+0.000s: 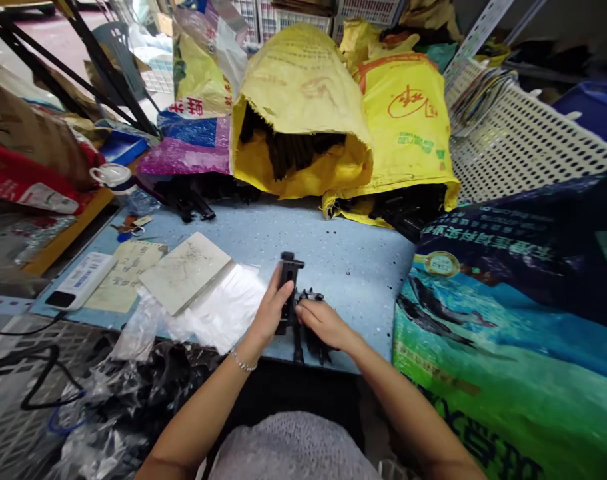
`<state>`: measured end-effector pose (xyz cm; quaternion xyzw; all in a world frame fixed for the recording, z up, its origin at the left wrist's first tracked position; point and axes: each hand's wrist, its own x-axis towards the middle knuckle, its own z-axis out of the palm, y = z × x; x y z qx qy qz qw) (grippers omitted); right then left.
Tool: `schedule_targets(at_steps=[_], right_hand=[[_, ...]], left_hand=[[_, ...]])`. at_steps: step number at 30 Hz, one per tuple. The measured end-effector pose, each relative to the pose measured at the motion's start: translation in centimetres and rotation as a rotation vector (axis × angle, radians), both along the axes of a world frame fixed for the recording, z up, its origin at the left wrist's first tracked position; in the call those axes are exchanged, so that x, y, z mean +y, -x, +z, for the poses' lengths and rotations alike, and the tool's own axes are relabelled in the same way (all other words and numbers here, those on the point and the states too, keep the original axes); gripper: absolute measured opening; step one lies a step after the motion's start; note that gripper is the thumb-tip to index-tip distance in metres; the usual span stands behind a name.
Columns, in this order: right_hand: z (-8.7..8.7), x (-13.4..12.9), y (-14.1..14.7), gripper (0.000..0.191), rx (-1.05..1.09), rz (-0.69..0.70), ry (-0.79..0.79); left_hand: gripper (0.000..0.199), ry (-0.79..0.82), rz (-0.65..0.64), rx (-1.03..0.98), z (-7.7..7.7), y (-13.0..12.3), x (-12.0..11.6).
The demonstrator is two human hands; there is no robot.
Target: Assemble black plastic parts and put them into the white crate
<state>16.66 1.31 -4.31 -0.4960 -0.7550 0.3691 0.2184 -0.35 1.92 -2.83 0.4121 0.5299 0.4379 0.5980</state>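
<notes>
My left hand (272, 308) is closed around a long black plastic part (289, 268), which stands nearly upright over the front of the blue table (363, 257). The part has a wider head with a short stub pointing right. Just to the right, my right hand (323, 321) has its fingers curled in beside the part; what they grip is hidden. Around and under that hand lie several small black pieces (310, 293), too dark to tell apart. White plastic bags (228, 303) lie left of my left hand, partly under a worn board-like pad (187, 272).
Open sacks line the back: a big yellow sack (303, 87), another yellow sack (408, 113) and a purple one (193, 143), with black parts at their mouths. A green-blue sack (508, 347) borders the right. A white device (80, 280) and clear bags (118, 420) are left.
</notes>
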Motion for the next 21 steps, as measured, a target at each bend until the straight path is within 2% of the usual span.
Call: schedule_targets(at_steps=[1, 3, 5, 6, 8, 10, 11, 13, 15, 16, 18, 20, 21], right_hand=[[0.1, 2.0, -1.4, 0.036, -0.077, -0.067, 0.001], [0.7, 6.9, -5.3, 0.029, -0.241, -0.353, -0.093], [1.9, 12.0, -10.1, 0.032, -0.317, -0.553, -0.187], [2.5, 14.3, -12.4, 0.036, -0.433, -0.713, -0.258], [3.5, 17.7, -16.3, 0.038, -0.561, -0.851, -0.275], [4.0, 19.1, -18.4, 0.035, -0.587, -0.905, -0.247], [4.1, 19.0, -18.7, 0.033, -0.58, -0.913, -0.234], [4.0, 17.0, -17.8, 0.03, -0.512, -0.916, -0.286], [3.6, 12.9, -15.1, 0.028, -0.316, -0.871, -0.415], [3.4, 10.3, -13.2, 0.027, -0.138, -0.805, -0.49], [3.3, 4.8, -9.3, 0.027, 0.141, -0.612, -0.508], [3.7, 0.3, -6.2, 0.028, 0.253, -0.318, -0.377], [4.1, -1.1, -5.3, 0.033, 0.257, -0.164, -0.275]], left_hand=[[0.065, -0.006, 0.011, 0.09, -0.8, 0.2, -0.5], [0.084, 0.022, -0.014, 0.236, -2.5, 0.3, -1.9], [0.093, 0.048, -0.078, 0.31, -4.3, -0.2, -3.5], [0.093, 0.044, -0.098, 0.326, -4.9, -0.5, -4.3], [0.089, 0.026, -0.11, 0.356, -5.7, -1.2, -5.3], [0.084, 0.0, -0.072, 0.407, -5.5, -1.5, -5.4], [0.08, -0.027, -0.034, 0.428, -5.1, -1.4, -5.2], [0.068, -0.106, 0.028, 0.393, -3.9, -1.3, -4.0], [0.056, -0.139, -0.005, 0.196, -2.3, -1.6, -2.3], [0.053, -0.119, -0.045, 0.039, -1.5, -2.0, -1.2], [0.055, -0.022, -0.108, -0.297, 0.0, -3.1, 0.7], [0.057, 0.072, -0.1, -0.507, 1.1, -4.0, 2.0], [0.055, 0.093, -0.079, -0.53, 1.5, -4.2, 2.3]])
